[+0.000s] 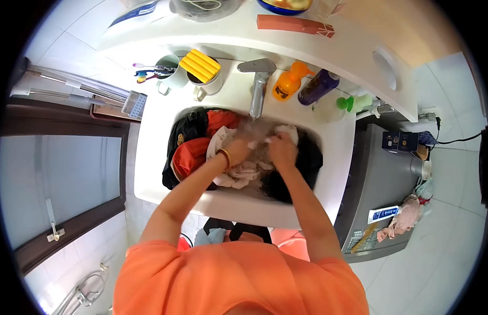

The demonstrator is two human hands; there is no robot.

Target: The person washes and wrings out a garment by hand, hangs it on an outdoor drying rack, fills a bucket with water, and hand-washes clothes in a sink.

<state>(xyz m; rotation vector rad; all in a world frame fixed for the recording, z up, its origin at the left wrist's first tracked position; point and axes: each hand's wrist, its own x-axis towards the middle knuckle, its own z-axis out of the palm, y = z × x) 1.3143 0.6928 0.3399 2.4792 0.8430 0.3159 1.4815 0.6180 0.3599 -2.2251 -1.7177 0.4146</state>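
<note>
Both of my hands are in the white sink [149, 178], under the chrome faucet [258, 86], where water runs. My left hand [238, 150], with a band at its wrist, is on a wet white cloth [238, 176]; its fingers are blurred by splashing water. My right hand [281, 150] is closed on a white cloth [289, 132] at the right of the stream. Red cloth [190, 156] and black cloth [173, 131] lie at the sink's left side, and more black cloth [308, 163] lies at its right.
Behind the sink stand a cup with toothbrushes [173, 73], a mug [210, 86] under a yellow ridged block [201, 65], an orange bottle [288, 82] and a purple bottle [318, 87]. A white shelf [223, 31] overhangs them. A grey appliance [378, 178] stands at the right.
</note>
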